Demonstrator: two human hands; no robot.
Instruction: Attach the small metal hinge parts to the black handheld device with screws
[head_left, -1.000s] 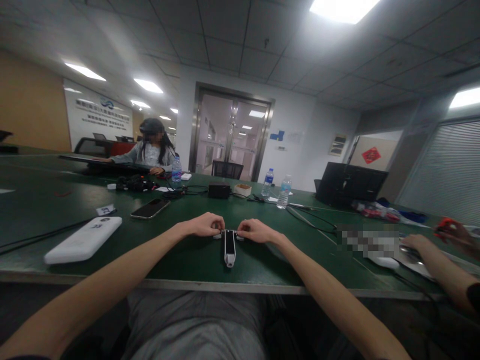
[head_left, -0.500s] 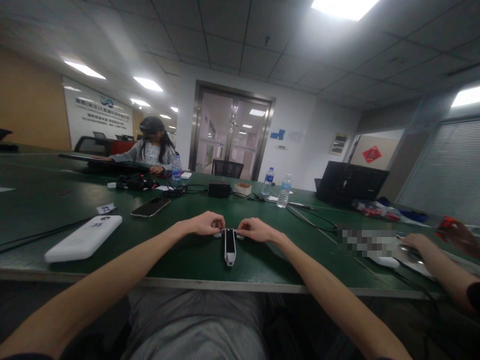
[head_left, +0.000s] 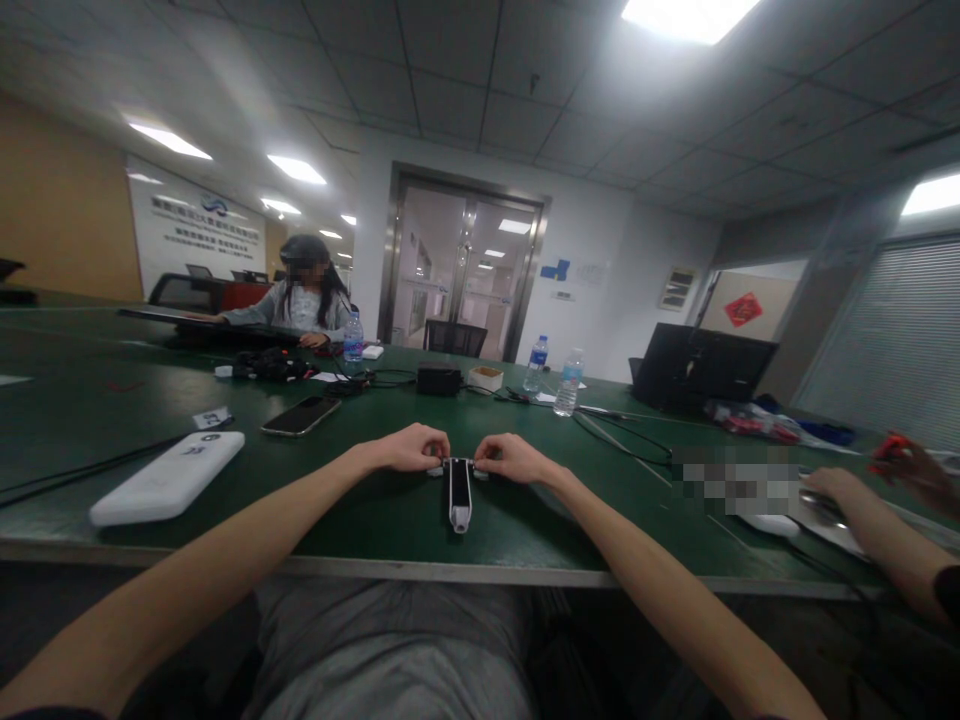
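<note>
A slim black-and-white device (head_left: 460, 490) lies on the green table in front of me, its narrow pale tip pointing towards me. At the left of its far end, my left hand (head_left: 415, 448) is closed, thumb and fingertips pinched at the device's edge. My right hand (head_left: 511, 458) mirrors it on the right side, fingers pinched at the same end. Small whitish pieces show just under the fingertips of both hands; whether they belong to the device I cannot tell. The exact grip is partly hidden by the fingers.
A white power bank-like block (head_left: 169, 478) and a phone (head_left: 301, 415) lie to the left. Bottles (head_left: 568, 383), a black box (head_left: 439, 379) and cables stand farther back. At right, a co-worker's hand (head_left: 832, 490) rests near a blurred patch. Another person sits across the table.
</note>
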